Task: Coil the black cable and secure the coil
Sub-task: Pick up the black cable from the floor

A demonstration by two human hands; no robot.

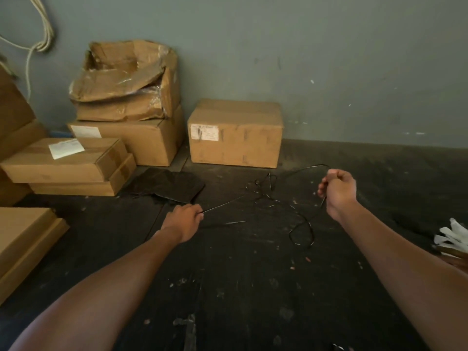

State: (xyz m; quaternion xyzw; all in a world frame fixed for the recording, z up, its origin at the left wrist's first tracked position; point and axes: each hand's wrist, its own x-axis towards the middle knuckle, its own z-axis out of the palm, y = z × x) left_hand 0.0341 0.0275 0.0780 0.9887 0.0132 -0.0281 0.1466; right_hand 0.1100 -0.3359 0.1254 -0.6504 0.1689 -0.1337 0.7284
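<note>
Left hand: the left hand, at centre-left of the frame, is closed around one stretch of the black cable, which leaves the fist toward the upper right.
Right hand: the right hand, at centre-right, is a fist closed on another stretch; the cable arcs out above the knuckles and also hangs below the hand.
Black cable: uncoiled, lying in loose tangles on the dark floor between the two hands, with one open loop at lower right of centre and a knotted patch just below the sealed box.
Sealed box: a taped cardboard box with a white label stands against the grey wall, above the middle of the frame.
Box stack: at upper left, a torn open box sits on a larger carton, with flat cartons in front of it.
Black sheet: a dark flat sheet lies on the floor just above the left hand.
Rope: pale rope hangs on the wall in the top-left corner.
White scraps: white scraps show at the right edge.
</note>
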